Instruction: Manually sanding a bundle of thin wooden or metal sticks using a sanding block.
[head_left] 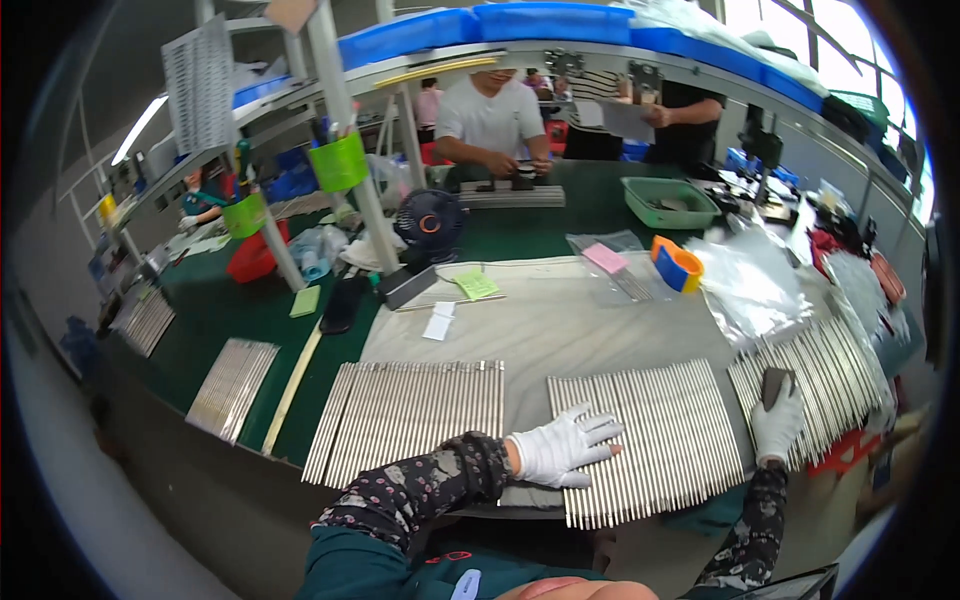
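Gloved, the left hand [562, 447] lies open and flat on the middle row of metal rods [650, 440], while at three o'clock the right hand [776, 418] grips a dark block [775, 385] over another rod row [830, 385].

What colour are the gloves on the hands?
White, on both the left hand and right hand; shown in the head view.
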